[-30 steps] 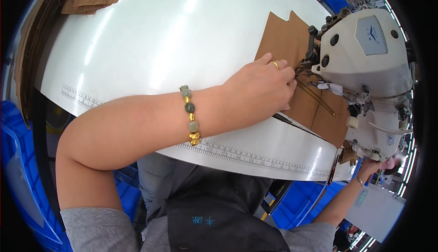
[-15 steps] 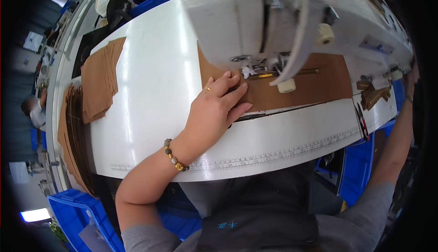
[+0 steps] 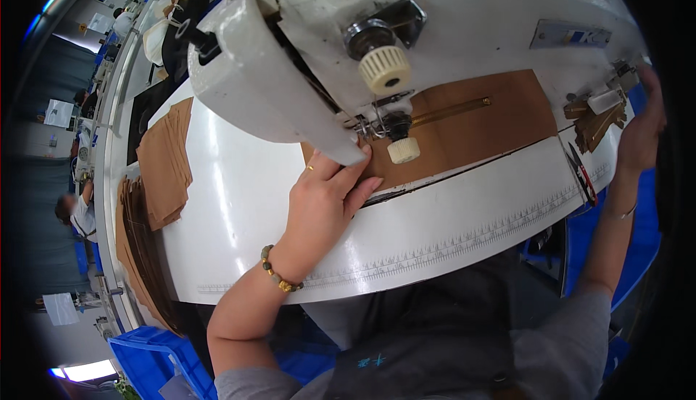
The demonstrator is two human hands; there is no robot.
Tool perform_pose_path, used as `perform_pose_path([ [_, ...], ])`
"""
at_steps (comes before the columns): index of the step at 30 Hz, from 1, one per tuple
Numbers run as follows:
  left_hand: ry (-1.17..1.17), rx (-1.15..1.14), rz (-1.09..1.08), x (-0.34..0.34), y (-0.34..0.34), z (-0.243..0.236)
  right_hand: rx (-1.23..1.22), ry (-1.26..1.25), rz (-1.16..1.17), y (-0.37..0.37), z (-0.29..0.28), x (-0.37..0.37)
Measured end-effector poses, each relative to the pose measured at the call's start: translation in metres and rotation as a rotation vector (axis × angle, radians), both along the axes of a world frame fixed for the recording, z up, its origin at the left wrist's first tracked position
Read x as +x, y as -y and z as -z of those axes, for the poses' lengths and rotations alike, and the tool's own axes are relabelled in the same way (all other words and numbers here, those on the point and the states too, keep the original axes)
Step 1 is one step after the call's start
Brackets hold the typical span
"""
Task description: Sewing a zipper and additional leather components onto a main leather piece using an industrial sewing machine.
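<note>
A white sewing machine (image 3: 261, 88) fills the top. Beneath its needle area lies a brown fabric piece (image 3: 464, 132) with a long brass-coloured zipper (image 3: 453, 109). My left hand (image 3: 326, 197) rests on the fabric just left of the presser foot (image 3: 370, 128), fingers lying on it, some fingertips hidden behind the machine head. My right hand (image 3: 641, 121) is raised at the machine's far right end; what its fingers touch is unclear in the dark rim.
Brown fabric stacks (image 3: 163, 168) lie on the white table (image 3: 239, 255) at left. Scissors (image 3: 580, 175) and brown scraps (image 3: 598, 121) lie at right. Blue bins (image 3: 152, 356) stand below. Co-workers (image 3: 83, 219) work along the far-left row.
My view has turned, so the machine head now looms larger and nearer the centre. My left hand stays on the fabric by the needle; my right hand remains at the machine's right end.
</note>
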State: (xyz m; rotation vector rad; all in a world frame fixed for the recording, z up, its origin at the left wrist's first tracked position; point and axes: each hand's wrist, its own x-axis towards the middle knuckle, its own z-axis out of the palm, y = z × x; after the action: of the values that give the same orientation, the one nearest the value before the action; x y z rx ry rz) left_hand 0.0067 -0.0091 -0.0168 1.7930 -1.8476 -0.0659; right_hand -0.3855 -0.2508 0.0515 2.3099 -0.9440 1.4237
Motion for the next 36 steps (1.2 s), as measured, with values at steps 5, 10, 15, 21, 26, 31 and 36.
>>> perform_pose_path([
  [5, 0.04, -0.001, 0.012, 0.002, -0.001, -0.001, 0.24, -0.459, -0.396, -0.067, 0.058, 0.112],
  [10, 0.093, -0.046, -0.002, 0.003, -0.001, 0.0, 0.275, -0.568, -0.295, -0.049, 0.074, 0.119],
  [15, 0.075, -0.056, 0.001, 0.003, 0.001, 0.002, 0.3, -0.553, -0.262, -0.049, 0.077, 0.121],
  [21, 0.103, -0.072, -0.004, 0.002, 0.0, 0.003, 0.232, -0.664, -0.195, -0.055, 0.057, 0.136],
  [26, 0.126, -0.072, -0.006, 0.002, 0.0, 0.001, 0.159, -0.64, -0.43, -0.08, 0.045, 0.175],
  [31, 0.199, -0.081, 0.001, 0.001, 0.001, 0.0, 0.332, -0.639, -0.599, -0.098, 0.061, 0.209],
  [36, 0.154, -0.007, -0.025, 0.002, 0.0, 0.002, 0.176, -0.629, -0.583, -0.098, 0.073, 0.209],
])
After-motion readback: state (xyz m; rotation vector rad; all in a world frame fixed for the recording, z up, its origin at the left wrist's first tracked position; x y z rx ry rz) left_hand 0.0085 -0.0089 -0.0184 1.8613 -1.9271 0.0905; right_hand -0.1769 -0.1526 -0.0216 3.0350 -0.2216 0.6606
